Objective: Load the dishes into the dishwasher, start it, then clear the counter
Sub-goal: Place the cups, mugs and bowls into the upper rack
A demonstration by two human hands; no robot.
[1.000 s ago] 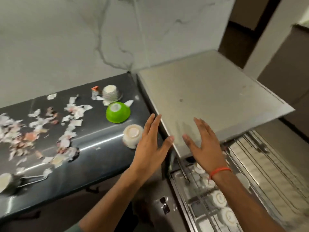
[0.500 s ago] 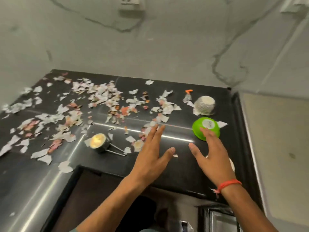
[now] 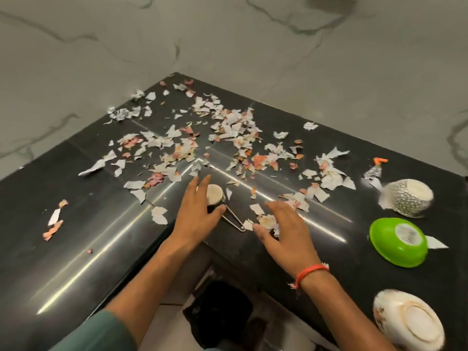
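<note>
Left hand (image 3: 196, 219) fingers extended, relaxed, beside small metal cup (image 3: 214, 196); thumb near its wire handle. Right hand (image 3: 286, 233) fingers spread flat above paper scraps (image 3: 266, 220).

Paper scraps (image 3: 228, 138) across counter (image 3: 76, 236); three upturned bowls (image 3: 398, 241) at right; strainer (image 3: 215, 196) centre.

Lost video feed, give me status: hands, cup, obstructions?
Left hand closing round small metal cup. Right hand open over paper scraps. Scraps crowd the cup.
</note>
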